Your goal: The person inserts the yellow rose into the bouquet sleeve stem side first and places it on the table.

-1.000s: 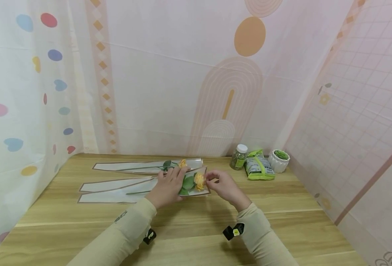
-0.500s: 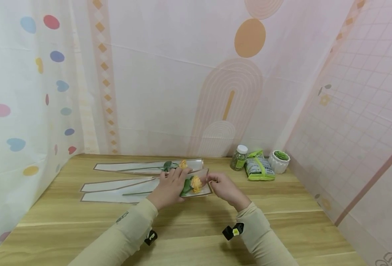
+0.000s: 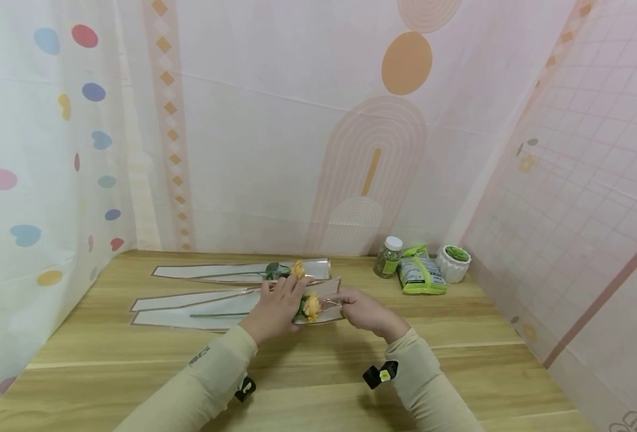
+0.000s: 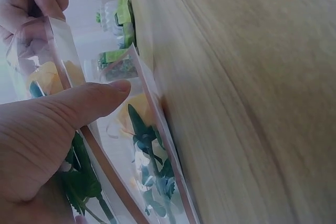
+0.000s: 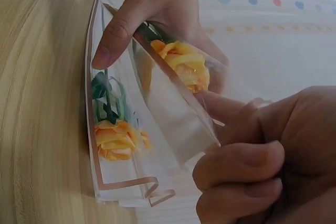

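Observation:
The front clear flower sleeve [image 3: 329, 293], white-backed with a brown border, holds a yellow rose [image 3: 311, 307] on a green stem. My left hand [image 3: 279, 301] lies across it and holds it, thumb on the near side and fingers on the far side, just left of the bloom. With curled fingers my right hand [image 3: 371, 313] pinches the sleeve's wide right end, which stands raised in the right wrist view. A gap of see-through film shows between bloom and right fingers. Behind lies another flower sleeve [image 3: 320, 265] with its own yellow rose [image 5: 115, 140], partly covered by my left fingers.
At the back right stand a white-lidded jar [image 3: 388, 258] of green bits, a green-and-grey packet [image 3: 422, 271] and a small succulent in a white pot [image 3: 453, 264]. The wooden table [image 3: 318, 390] meets patterned curtains [image 3: 242, 150] at its back and sides.
The front rose and its stem have shifted left, away from the sleeve's wide end. My right fingers have closed on that end. My left hand and the back sleeve stay about where they were.

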Available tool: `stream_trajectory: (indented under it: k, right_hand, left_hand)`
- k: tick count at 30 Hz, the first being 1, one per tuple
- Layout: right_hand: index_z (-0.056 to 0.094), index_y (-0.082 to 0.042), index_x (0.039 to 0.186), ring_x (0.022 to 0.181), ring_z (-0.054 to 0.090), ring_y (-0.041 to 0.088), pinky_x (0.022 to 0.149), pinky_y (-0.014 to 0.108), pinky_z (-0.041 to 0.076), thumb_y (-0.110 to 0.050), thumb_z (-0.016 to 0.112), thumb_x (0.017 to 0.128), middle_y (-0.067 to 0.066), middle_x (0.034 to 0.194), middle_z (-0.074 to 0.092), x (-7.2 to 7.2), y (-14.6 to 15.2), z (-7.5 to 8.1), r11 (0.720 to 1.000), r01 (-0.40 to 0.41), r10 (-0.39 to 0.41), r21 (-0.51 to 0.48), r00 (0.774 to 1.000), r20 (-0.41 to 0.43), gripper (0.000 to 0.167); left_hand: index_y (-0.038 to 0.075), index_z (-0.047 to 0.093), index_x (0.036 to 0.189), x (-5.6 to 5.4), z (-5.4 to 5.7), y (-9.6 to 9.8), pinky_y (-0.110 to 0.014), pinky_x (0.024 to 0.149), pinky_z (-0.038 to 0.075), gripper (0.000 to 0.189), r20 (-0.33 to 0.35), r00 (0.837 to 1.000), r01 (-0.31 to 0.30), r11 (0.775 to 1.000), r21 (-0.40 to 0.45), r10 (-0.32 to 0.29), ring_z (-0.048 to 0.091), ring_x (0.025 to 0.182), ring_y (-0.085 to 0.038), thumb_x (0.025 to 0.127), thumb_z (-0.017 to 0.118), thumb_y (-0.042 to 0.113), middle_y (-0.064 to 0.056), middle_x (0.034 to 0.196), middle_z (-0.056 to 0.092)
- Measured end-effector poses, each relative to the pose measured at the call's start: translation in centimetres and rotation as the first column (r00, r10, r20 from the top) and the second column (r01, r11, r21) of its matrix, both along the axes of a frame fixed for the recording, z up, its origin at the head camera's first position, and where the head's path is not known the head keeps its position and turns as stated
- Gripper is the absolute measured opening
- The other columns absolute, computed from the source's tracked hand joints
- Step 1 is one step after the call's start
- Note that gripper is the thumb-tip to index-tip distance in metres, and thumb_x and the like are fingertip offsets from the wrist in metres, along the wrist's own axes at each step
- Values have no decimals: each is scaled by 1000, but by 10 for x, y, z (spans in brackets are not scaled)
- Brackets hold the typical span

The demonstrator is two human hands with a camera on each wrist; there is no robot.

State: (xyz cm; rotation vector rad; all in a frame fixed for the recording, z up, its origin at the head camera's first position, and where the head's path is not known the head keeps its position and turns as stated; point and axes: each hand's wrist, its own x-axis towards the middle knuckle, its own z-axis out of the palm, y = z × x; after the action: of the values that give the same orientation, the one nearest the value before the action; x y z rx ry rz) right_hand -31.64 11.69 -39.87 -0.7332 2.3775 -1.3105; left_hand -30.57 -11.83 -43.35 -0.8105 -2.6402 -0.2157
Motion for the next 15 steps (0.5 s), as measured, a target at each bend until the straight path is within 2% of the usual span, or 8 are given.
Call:
stream_trajectory:
  k: [2,4,5,6,8,11,15]
  right_hand:
    - [61,-5,140,48,38,8,48,23,34,-3,36,103,13,109,66,0,4,0,999,12,-11,-29,999,52,44]
    - [57,-5,141,50,51,10,48,24,39,-22,33,111,12,115,69,1,8,1,998,31,-25,-59,994,106,43]
    - [56,-5,141,54,59,13,49,25,44,-33,31,112,13,117,70,1,10,1,997,40,-31,-70,991,130,48]
    - [56,-4,141,62,67,20,52,28,49,-40,29,112,14,127,67,2,11,1,995,49,-36,-82,987,154,54]
    - [56,-2,138,82,73,32,61,36,56,-47,30,111,17,129,66,2,13,1,994,51,-33,-92,981,189,59]
    - [62,1,133,109,68,36,79,45,58,-39,42,110,17,128,67,2,12,0,996,28,-12,-87,984,179,50]
    - [69,4,122,115,65,26,93,44,54,-23,54,107,15,121,71,2,9,-5,993,37,-19,-110,987,158,34]
  left_hand:
    - [10,36,145,-1,-1,0,-63,90,37,102,2,1000,0,1000,8,0,49,113,-34,67,96,35,-14,122,48]
    - [10,36,146,-2,-2,-1,-65,92,37,101,12,1000,-11,1000,6,11,49,116,-35,68,96,36,-15,125,48]
    - [10,35,146,-2,-2,-1,-66,94,37,101,20,1000,-18,1000,4,18,49,117,-36,69,95,36,-15,127,48]
    - [10,35,147,-2,-3,-2,-67,95,36,101,26,999,-26,1000,4,26,49,119,-36,70,95,36,-15,128,48]
    - [11,35,148,-2,-4,-3,-68,96,36,101,39,999,-38,999,1,38,50,120,-36,70,94,37,-14,129,49]
    - [12,35,148,-2,-4,-4,-66,96,36,101,41,999,-34,999,4,34,51,118,-36,70,95,36,-13,126,50]
    - [13,34,148,-3,-5,-5,-67,96,36,102,57,998,-19,1000,19,18,51,119,-37,70,95,34,-14,125,51]
